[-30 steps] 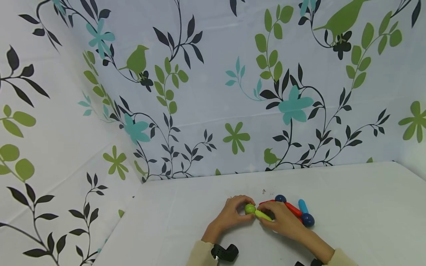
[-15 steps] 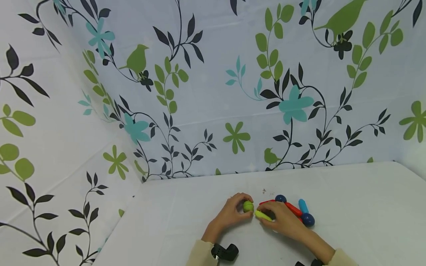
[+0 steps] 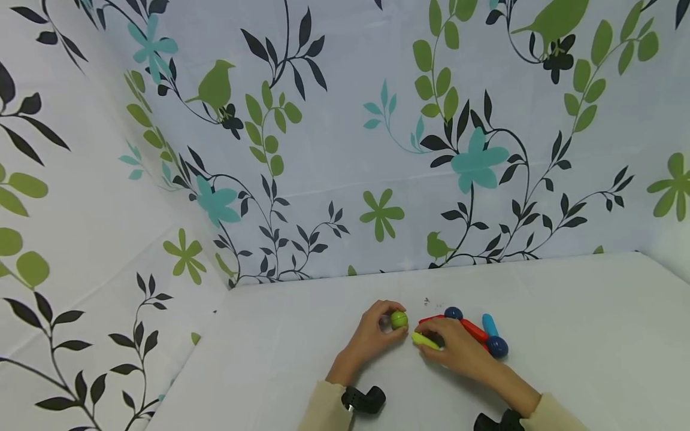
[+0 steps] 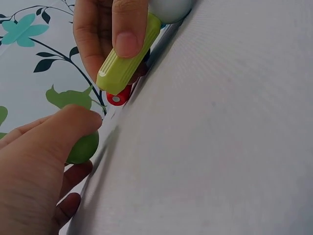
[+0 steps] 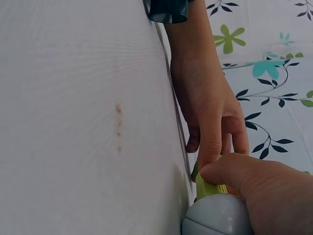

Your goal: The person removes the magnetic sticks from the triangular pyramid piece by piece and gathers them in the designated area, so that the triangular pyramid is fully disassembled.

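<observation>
My left hand (image 3: 369,335) holds a green ball (image 3: 399,319) between thumb and fingers, just above the white table. Across a small gap, my right hand (image 3: 458,350) pinches a ribbed yellow-green stick (image 3: 425,341) with thumb and fingers. The stick's free end points toward the ball. At its other end sits a pale grey ball (image 5: 217,215), partly covered by my right hand in the right wrist view. Behind the right hand lie red sticks (image 3: 474,330), one with a metal disc in its tip, and two dark blue balls (image 3: 497,347).
A light blue stick (image 3: 489,325) lies at the right blue ball. Both hands are over the white table (image 3: 302,347). A cloth printed with leaves and birds (image 3: 323,149) hangs behind it. Small dark marks (image 3: 426,301) show on the tabletop.
The green ball was against the stick's tip a second ago. My left hand has drawn it leftward and away, leaving a gap. The right hand has barely moved, and the head view has shifted slightly.
</observation>
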`<state>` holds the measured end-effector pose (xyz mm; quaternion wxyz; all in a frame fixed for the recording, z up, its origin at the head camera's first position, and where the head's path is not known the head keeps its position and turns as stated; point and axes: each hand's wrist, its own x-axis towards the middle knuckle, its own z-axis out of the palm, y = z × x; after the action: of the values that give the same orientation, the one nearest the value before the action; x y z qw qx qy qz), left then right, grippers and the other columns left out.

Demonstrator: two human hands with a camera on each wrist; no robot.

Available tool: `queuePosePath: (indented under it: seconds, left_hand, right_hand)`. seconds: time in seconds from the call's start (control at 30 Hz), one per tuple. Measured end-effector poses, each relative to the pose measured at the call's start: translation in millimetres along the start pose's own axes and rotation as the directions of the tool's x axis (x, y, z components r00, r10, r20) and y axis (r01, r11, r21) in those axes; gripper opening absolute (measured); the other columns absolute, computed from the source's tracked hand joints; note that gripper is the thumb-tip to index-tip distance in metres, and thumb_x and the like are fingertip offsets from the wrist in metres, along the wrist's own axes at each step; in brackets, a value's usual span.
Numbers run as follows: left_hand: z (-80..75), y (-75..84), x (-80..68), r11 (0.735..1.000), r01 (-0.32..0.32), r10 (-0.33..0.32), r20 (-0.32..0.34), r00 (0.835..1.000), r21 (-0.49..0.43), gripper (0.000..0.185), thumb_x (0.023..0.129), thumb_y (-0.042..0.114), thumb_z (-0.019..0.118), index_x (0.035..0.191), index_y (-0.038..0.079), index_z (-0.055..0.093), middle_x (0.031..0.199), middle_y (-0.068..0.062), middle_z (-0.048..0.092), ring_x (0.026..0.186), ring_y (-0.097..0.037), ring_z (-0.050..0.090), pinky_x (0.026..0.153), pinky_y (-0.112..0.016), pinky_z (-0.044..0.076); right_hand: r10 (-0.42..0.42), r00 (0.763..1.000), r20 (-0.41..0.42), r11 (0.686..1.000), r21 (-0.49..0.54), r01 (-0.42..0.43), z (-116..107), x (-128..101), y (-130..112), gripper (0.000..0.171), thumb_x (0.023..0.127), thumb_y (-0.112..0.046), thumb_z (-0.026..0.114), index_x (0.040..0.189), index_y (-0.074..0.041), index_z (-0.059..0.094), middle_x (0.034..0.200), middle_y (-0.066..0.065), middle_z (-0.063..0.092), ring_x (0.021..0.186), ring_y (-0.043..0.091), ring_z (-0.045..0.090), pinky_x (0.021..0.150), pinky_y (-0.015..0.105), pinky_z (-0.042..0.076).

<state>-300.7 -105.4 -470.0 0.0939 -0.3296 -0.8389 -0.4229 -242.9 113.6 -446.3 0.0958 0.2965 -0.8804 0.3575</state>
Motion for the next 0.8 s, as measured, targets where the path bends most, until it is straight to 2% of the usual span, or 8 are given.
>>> queuePosePath:
  seconds: [0.17,0.33,0.43,0.57,0.8]
  left_hand:
    - [-7.2,-3.7,4.7,0.998,0.053,-0.05,-0.079,0.996,0.035,0.034,0.084,0.013,0.075,0.116,0.015,0.063,0.11,-0.001,0.062,0.103,-0.013,0.057,0.088,-0.031,0.049]
    - [-12.6,-5.9,5.4,0.992,0.108,-0.096,-0.17,0.981,0.068,0.034,0.084,0.011,0.075,0.116,0.012,0.064,0.11,-0.003,0.062,0.103,-0.017,0.058,0.091,-0.037,0.048]
    - [-13.3,-6.0,6.1,0.988,0.124,-0.104,-0.205,0.973,0.091,0.034,0.085,0.013,0.074,0.117,0.011,0.064,0.11,-0.005,0.064,0.103,-0.02,0.059,0.093,-0.043,0.044]
    - [-11.7,-6.3,6.0,0.981,0.156,-0.129,-0.217,0.968,0.113,0.033,0.086,0.017,0.073,0.118,0.013,0.066,0.115,-0.005,0.067,0.108,-0.025,0.059,0.094,-0.051,0.039]
    - [-7.6,-7.0,-0.9,0.974,0.212,-0.192,-0.208,0.959,0.078,0.034,0.088,0.018,0.071,0.121,0.012,0.066,0.121,-0.008,0.066,0.116,-0.03,0.057,0.099,-0.057,0.037]
  right_hand:
    - [0.007,1.0,0.002,0.999,-0.034,-0.007,-4,4,-3,0.024,0.085,-0.018,0.074,0.108,-0.011,0.069,0.102,-0.006,0.065,0.092,0.013,0.057,0.085,0.037,0.052]
    - [0.013,1.0,0.009,0.999,-0.033,-0.013,-6,5,-5,0.026,0.085,-0.018,0.075,0.108,-0.009,0.069,0.102,-0.004,0.065,0.092,0.014,0.056,0.084,0.036,0.052]
    - [0.013,1.0,0.006,0.999,-0.041,-0.013,-7,4,-5,0.026,0.085,-0.019,0.075,0.109,-0.009,0.069,0.102,-0.004,0.066,0.093,0.015,0.057,0.085,0.038,0.052]
    - [0.005,1.0,0.0,1.0,-0.028,-0.005,-8,3,-4,0.026,0.085,-0.017,0.075,0.109,-0.008,0.069,0.103,-0.003,0.066,0.092,0.014,0.057,0.085,0.037,0.052]
    - [0.012,1.0,0.0,0.996,0.087,-0.012,-2,0,-2,0.025,0.085,-0.014,0.074,0.107,-0.005,0.067,0.1,-0.002,0.065,0.089,0.011,0.06,0.081,0.028,0.054]
